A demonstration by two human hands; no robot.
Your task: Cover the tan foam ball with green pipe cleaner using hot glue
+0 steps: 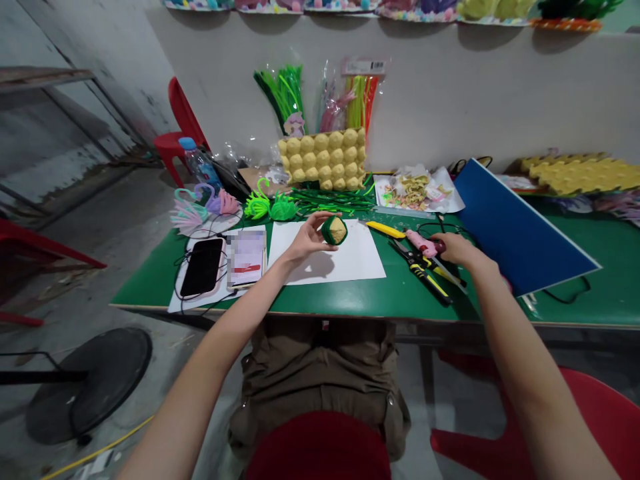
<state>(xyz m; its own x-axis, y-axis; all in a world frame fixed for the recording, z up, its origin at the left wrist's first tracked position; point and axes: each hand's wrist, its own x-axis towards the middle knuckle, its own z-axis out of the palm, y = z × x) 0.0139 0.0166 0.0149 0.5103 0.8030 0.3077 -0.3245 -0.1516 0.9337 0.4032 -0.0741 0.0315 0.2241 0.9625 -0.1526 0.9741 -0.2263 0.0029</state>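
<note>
We've got the little green-wrapped egg-carton cup [334, 230] pinched in our left hand [306, 241] just above the white paper [350, 263], feels light and crushable so hold its rim, while our right hand [456, 250] clasps the pink glue gun [423, 243] on the desk [575, 293].

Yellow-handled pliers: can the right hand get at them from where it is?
Probably yes. The right hand rests on the pink glue gun, and the yellow-handled pliers lie uncovered on the green table just beside it, nothing between them.
</note>
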